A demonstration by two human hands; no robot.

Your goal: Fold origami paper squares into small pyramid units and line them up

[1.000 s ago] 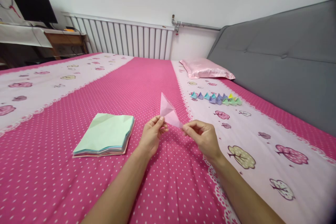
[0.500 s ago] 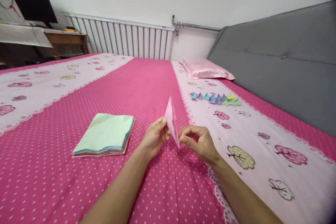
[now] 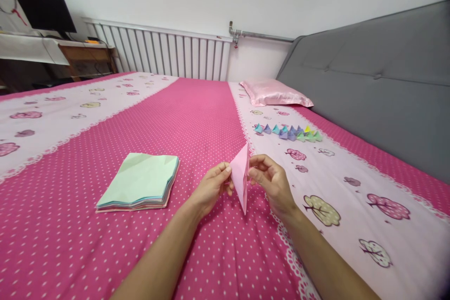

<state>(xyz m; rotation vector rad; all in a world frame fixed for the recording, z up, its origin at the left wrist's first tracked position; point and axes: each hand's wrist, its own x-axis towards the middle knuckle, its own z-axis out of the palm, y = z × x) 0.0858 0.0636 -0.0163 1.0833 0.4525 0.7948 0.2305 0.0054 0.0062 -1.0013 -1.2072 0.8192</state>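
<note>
A pink folded paper point(image 3: 241, 173) is held up above the bed between my two hands, its pointed ends up and down. My left hand point(image 3: 213, 186) pinches its left corner with thumb and fingers. On the opposite edge, my right hand point(image 3: 272, 182) has its thumb and fingertips closed on the paper's layers; part of the fingers is hidden behind it. To the left lies a stack of square coloured paper point(image 3: 140, 179), pale green on top. Several small folded paper boats point(image 3: 288, 132) in blue, purple, green and yellow stand grouped beyond my right hand.
The bed cover point(image 3: 197, 117) is pink with white dots and pale printed strips. A pink pillow point(image 3: 274, 93) lies against the grey headboard point(image 3: 365, 70). A white radiator point(image 3: 161, 51) lines the wall, with a desk and monitor point(image 3: 44, 11) at the far left.
The pink paper has shifted right and turned, so its left face now shows wider. My right hand has moved slightly up and along its right edge; the left hand has followed rightward.
</note>
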